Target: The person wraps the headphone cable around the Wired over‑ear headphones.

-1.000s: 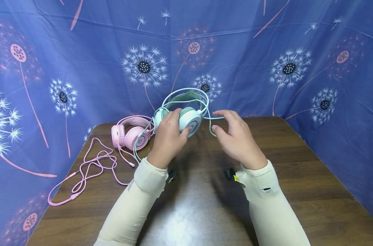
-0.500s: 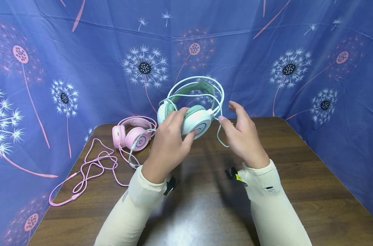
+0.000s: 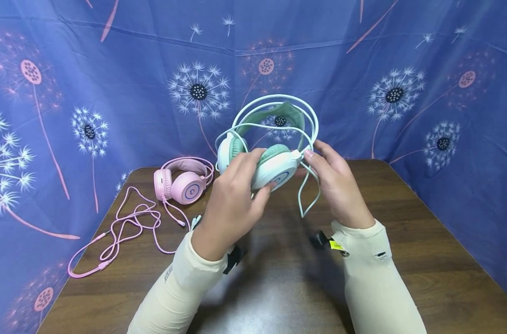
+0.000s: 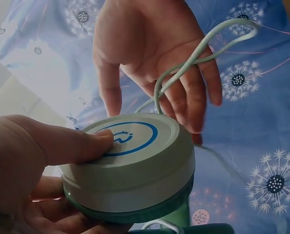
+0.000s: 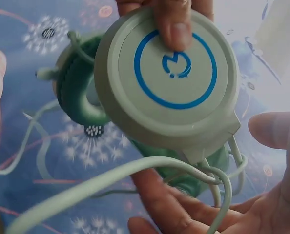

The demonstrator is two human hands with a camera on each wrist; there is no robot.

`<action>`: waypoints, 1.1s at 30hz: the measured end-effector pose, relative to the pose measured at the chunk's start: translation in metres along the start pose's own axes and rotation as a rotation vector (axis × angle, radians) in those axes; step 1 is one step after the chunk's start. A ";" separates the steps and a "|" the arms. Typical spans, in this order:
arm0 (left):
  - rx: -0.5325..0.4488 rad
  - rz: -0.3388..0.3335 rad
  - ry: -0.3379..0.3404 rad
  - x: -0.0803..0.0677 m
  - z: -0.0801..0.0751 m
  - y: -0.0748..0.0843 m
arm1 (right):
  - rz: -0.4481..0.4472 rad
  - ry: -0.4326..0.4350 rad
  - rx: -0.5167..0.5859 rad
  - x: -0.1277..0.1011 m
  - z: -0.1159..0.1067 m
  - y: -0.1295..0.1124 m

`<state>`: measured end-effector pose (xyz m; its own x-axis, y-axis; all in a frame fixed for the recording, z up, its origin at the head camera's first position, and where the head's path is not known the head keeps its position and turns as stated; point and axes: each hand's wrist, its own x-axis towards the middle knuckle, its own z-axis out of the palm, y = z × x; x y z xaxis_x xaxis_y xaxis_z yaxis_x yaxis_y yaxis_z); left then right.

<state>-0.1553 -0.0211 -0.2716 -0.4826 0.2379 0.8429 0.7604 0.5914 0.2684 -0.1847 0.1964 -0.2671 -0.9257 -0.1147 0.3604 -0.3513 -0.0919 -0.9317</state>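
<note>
A mint-green headset (image 3: pixel 278 116) is held up above the table, its headband pointing away from me. My left hand (image 3: pixel 250 180) grips one ear cup (image 4: pixel 135 161), with the thumb (image 4: pixel 67 144) pressed on its blue-ringed face. Beside the cup's hinge is my right hand (image 3: pixel 322 162), fingers nearly straight. The headset's pale cable (image 3: pixel 308 197) loops across those fingers (image 4: pixel 194 92) and hangs below. In the right wrist view the ear cup (image 5: pixel 169 83) fills the frame, with the cable (image 5: pixel 111 180) crossing my right palm (image 5: pixel 262 204).
A pink headset (image 3: pixel 184 183) lies at the back left of the brown wooden table (image 3: pixel 404 241), its pink cable (image 3: pixel 124 222) tangled toward the left edge. Blue dandelion-print cloth (image 3: pixel 111 93) walls in the table on three sides.
My left hand has lifted the green headset higher and slightly right. The right hand has come in from a spread pose to touch the ear cup's side, the cable now across its fingers.
</note>
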 end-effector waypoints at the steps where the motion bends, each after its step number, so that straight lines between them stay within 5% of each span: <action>1: -0.004 0.004 -0.003 0.000 0.000 0.001 | -0.005 0.000 0.021 -0.001 0.000 0.000; 17: -0.010 0.129 -0.075 -0.002 0.003 0.011 | -0.167 0.090 0.221 -0.011 0.011 -0.013; 23: 0.003 0.118 -0.144 -0.004 0.001 0.013 | -0.217 0.069 0.149 -0.017 0.010 -0.019; 30: -0.013 0.144 -0.300 -0.006 -0.015 0.015 | -0.234 0.010 0.070 -0.021 0.007 -0.027; 33: -0.039 0.156 -0.310 -0.004 -0.022 0.013 | -0.214 -0.035 -0.010 -0.023 0.004 -0.029</action>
<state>-0.1338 -0.0320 -0.2615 -0.4640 0.5494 0.6948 0.8484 0.5011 0.1704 -0.1527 0.1972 -0.2481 -0.8245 -0.1279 0.5512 -0.5409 -0.1080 -0.8342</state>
